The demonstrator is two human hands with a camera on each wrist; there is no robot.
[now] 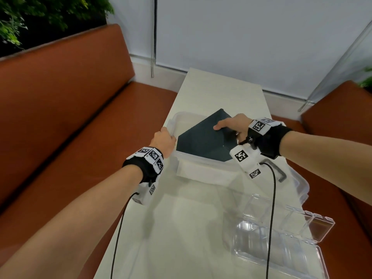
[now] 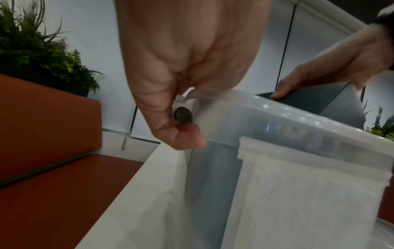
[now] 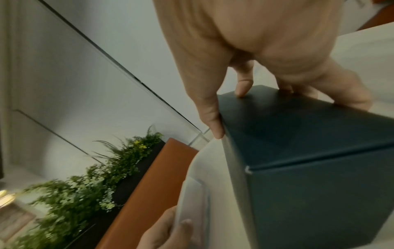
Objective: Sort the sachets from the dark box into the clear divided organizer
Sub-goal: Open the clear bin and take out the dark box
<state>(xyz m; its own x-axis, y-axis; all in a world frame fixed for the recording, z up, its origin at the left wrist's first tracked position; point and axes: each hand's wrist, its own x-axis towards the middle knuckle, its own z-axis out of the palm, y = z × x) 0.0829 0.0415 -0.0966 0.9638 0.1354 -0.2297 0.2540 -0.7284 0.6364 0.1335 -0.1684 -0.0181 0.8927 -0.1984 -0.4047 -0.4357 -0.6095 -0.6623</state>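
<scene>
The dark box sits tilted inside a translucent plastic bin at the middle of the white table. My right hand grips the box's raised upper corner; in the right wrist view the thumb lies along one edge of the box and the fingers press its top face. My left hand holds the bin's left rim, thumb outside and fingers curled over the edge. The clear divided organizer stands open near me at the right. No sachets show.
A translucent lid lies right of the bin, with a grey angled piece on it. Orange benches flank the narrow table, and a wall closes its far end. Black cables trail from both wrists across the table.
</scene>
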